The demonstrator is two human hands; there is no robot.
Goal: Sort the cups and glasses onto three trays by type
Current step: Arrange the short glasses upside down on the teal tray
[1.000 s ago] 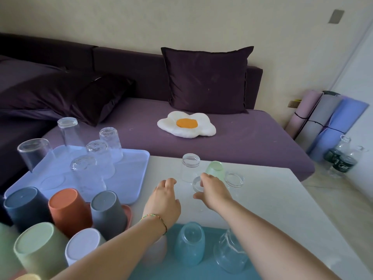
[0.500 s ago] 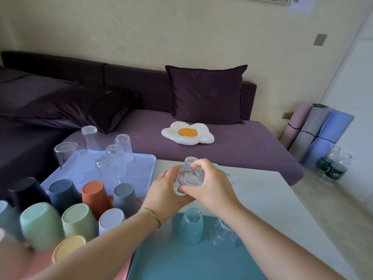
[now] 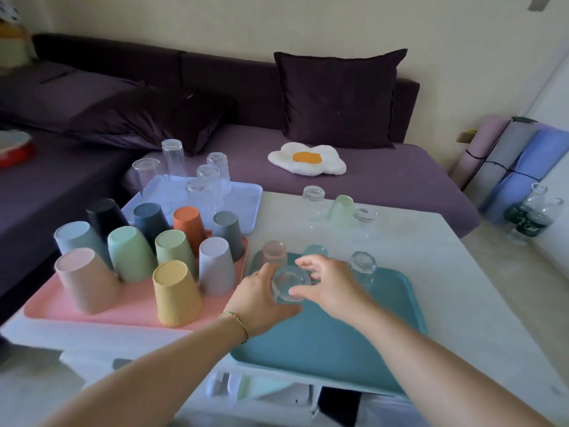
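Observation:
A small clear glass (image 3: pixel 290 285) stands upside down over the teal tray (image 3: pixel 326 340), held between both hands. My left hand (image 3: pixel 261 298) grips its left side and my right hand (image 3: pixel 331 283) curls round its right side. Behind them on the teal tray stand a pinkish glass (image 3: pixel 274 252), a bluish glass (image 3: pixel 314 250) and a clear faceted glass (image 3: pixel 363 264). Several coloured plastic cups, such as a yellow cup (image 3: pixel 176 295), stand upside down on the pink tray (image 3: pixel 92 309). Several tall clear glasses, one being a tall glass (image 3: pixel 173 158), stand on the lilac tray (image 3: pixel 243 195).
On the white table (image 3: pixel 446 272) beyond the teal tray stand a clear glass (image 3: pixel 313 201), a green glass (image 3: pixel 341 208) and another clear glass (image 3: pixel 365 220). A purple sofa (image 3: pixel 385 177) with an egg-shaped cushion (image 3: pixel 307 158) lies behind. Rolled mats (image 3: pixel 511 155) and bottles (image 3: pixel 529 215) are at the right.
Both hands picked the small clear glass up from the far table and brought it back and down over the teal tray. The camera has tilted toward the trays.

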